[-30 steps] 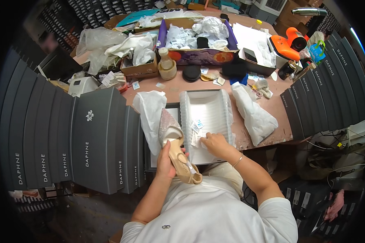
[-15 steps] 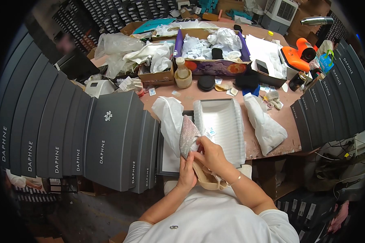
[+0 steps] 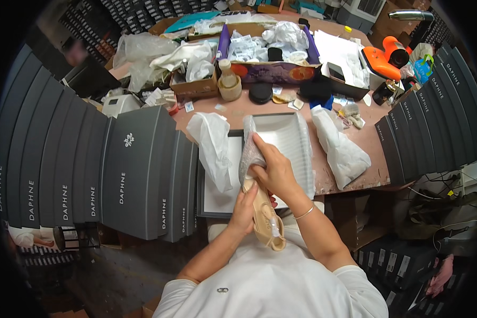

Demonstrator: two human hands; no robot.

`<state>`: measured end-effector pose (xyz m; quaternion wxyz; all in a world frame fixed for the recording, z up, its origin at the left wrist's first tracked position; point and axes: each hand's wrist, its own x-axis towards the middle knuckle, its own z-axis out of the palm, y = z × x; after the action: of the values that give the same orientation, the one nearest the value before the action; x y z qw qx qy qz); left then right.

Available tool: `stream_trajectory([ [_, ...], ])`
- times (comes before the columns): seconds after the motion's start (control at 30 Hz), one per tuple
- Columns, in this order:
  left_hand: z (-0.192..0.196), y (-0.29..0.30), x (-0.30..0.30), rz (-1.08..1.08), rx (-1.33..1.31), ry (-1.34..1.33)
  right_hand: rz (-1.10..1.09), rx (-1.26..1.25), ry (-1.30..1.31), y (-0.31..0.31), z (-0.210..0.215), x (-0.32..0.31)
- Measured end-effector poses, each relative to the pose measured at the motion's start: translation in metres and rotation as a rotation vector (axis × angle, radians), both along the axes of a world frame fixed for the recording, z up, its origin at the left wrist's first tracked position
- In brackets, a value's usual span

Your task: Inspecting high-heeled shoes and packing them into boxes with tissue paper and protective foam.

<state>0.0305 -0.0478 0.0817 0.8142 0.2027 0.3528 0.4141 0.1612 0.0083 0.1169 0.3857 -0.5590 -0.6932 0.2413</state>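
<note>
A beige shoe (image 3: 262, 214) with a glittery pointed toe (image 3: 250, 153) is held over my lap, toe pointing away and insole upward. Around its middle, my left hand (image 3: 241, 212) is closed, fingertips showing beyond the far side. My right hand (image 3: 275, 169) grips the toe part, thumb near the shoe's opening and fingers stretched along the glittery upper. Clear wrapping (image 3: 275, 228) shows at the strap by the heel. Beyond the hands lies an open grey shoe box (image 3: 214, 204), with a white ribbed liner sheet (image 3: 289, 140) on its right and white tissue paper (image 3: 211, 151) on its left.
Right of the box lies a white tissue-wrapped bundle (image 3: 342, 151). Stacks of grey shoe boxes (image 3: 135, 169) flank both sides. Farther back stand a glue bottle (image 3: 228, 79), a purple carton (image 3: 273, 72) full of crumpled paper, and an orange tool (image 3: 381, 69).
The shoe has turned, so its insole and wrapped strap now face up. My right hand has shifted forward along the toe. The whole view has shifted slightly.
</note>
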Motion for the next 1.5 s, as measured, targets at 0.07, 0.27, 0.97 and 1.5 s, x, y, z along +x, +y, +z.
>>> stream_trajectory([
  [0.07,0.013,0.005,-0.007,-0.065,-0.062,-0.012,0.176,-0.09,0.049,0.004,0.033,0.002],
  [0.27,0.016,0.047,-0.03,-0.156,-0.111,-0.776,0.357,-0.194,0.511,-0.024,0.039,0.031],
  [0.97,0.009,0.056,-0.039,-0.087,-0.184,-0.311,0.454,-0.412,0.379,-0.086,0.003,0.023],
  [1.5,0.021,0.047,-0.026,0.178,0.21,0.142,0.261,-0.469,0.447,-0.075,-0.003,0.029],
])
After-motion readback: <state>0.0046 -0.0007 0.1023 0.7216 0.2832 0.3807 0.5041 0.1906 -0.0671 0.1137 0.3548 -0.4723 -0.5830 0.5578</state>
